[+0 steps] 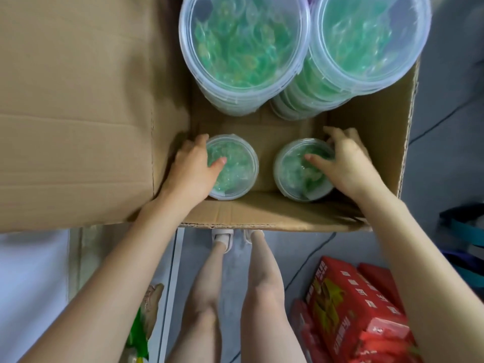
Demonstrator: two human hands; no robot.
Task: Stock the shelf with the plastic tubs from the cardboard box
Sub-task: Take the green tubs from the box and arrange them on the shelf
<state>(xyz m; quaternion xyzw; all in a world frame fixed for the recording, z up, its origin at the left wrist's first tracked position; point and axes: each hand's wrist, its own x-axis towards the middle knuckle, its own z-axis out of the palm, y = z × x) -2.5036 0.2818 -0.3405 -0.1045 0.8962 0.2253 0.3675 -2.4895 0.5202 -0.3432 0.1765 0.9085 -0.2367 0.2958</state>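
An open cardboard box [262, 216] stands on the floor below me. At its bottom sit two clear plastic tubs with green contents. My left hand [191, 171] curls round the left tub [235, 169], thumb lying on its lid. My right hand [345, 163] grips the right tub [296, 176] from its right side, thumb on the lid and fingers behind the rim. Two tall stacks of the same tubs, the left stack [243, 48] and the right stack [366, 40], rise at the box's far end.
A wide box flap [76, 113] spreads out to the left. Red packaged goods [358, 313] lie on the floor at lower right, a green packet [141, 334] at lower left. My legs and shoes stand just before the box's near wall.
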